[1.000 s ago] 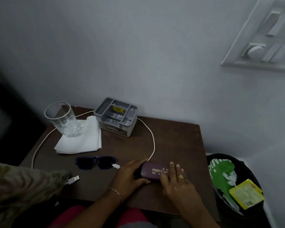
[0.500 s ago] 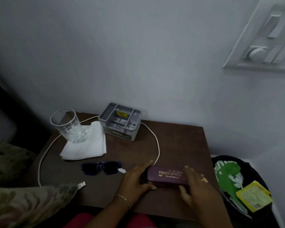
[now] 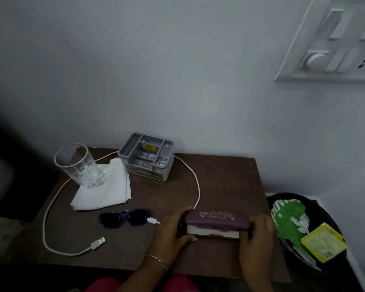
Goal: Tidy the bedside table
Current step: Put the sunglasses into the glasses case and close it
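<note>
Between the two hands, at the near right of the bedside table [image 3: 230, 182], lies the purple spectacle case [image 3: 217, 218]. The left hand [image 3: 173, 230] is clamped on its left end, thumb at the near edge and fingers curled over the far side; the right hand [image 3: 257, 230] is clamped on its right end. This two-ended hold steadies the base while the lid is levered upward: a pale lining shows along the near edge beneath the lid, so the case appears partly open.

Just left of the left hand lie the dark blue sunglasses [image 3: 124, 216], lenses facing the person, apparently the item the case is being opened to receive. A small white cable plug rests against their right end. The white charging cable [image 3: 51, 207] runs from there away behind the grey organiser box [image 3: 147, 157], then loops wide to the left and returns to a USB plug lying loose near the front edge.

Farther from the grip, at the far left, an empty drinking glass [image 3: 77, 165] stands on a folded white napkin [image 3: 105, 186]. Right of the right hand, off the table, a black waste bin [image 3: 316, 207] holds green and yellow wrappers.

Judged stage: early; cable, glass and napkin not yet dealt with.
</note>
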`<state>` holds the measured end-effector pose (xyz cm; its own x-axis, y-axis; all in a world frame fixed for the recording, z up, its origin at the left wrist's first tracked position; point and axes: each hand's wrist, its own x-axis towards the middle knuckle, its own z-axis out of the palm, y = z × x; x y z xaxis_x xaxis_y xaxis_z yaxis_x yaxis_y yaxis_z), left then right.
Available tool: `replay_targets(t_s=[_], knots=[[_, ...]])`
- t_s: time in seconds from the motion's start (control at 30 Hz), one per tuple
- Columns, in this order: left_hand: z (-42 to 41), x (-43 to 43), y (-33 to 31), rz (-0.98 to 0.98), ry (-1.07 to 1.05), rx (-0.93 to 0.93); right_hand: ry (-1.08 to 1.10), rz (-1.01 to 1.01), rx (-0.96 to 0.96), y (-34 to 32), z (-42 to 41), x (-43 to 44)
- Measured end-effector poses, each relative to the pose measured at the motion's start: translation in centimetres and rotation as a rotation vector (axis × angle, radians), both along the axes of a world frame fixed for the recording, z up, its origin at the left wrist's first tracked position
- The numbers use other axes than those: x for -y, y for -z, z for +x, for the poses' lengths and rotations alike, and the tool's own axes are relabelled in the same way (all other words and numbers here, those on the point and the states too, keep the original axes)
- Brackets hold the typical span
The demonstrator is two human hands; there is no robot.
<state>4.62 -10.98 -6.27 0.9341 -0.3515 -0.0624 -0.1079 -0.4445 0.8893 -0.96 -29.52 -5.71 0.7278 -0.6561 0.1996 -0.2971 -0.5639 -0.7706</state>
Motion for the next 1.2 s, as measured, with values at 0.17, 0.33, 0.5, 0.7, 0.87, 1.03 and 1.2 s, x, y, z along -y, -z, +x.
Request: replay_targets(t_s=[0.17, 0.33, 0.5, 0.7, 0.87, 1.03, 1.2], knots=[[-0.3, 0.2, 0.1, -0.059, -0.011, -0.038, 0.075, 0.085, 0.062, 1.3, 0.0, 0.4], [-0.3, 0.4, -0.2, -0.062, -0.056, -0.072, 0.001, 0.032, 0.062, 1.2, -0.1, 0.1], [0.0, 0.3, -0.2, -0.037, 0.021, -0.035, -0.092, -0.024, -0.013, 1.3, 0.2, 0.5], [0.5, 0.3, 0.1, 0.053, 0.124, 0.041, -0.176, -0.093, -0.156, 1.0, 1.0, 1.9], [0.1, 0.0, -0.4, -0.01, 0.083, -0.01, -0.247, -0.108, -0.165, -0.1, 0.8, 1.9], [-0.6, -1.6, -3.0, 0.052, -0.038, 0.046, -0.155, -0.036, 0.004, -2.4, 0.4, 1.0], [0.0, -6.9, -5.2, -0.063, -0.563, 0.185, -0.2, 0.288, 0.024, -4.7, 0.9, -5.4]])
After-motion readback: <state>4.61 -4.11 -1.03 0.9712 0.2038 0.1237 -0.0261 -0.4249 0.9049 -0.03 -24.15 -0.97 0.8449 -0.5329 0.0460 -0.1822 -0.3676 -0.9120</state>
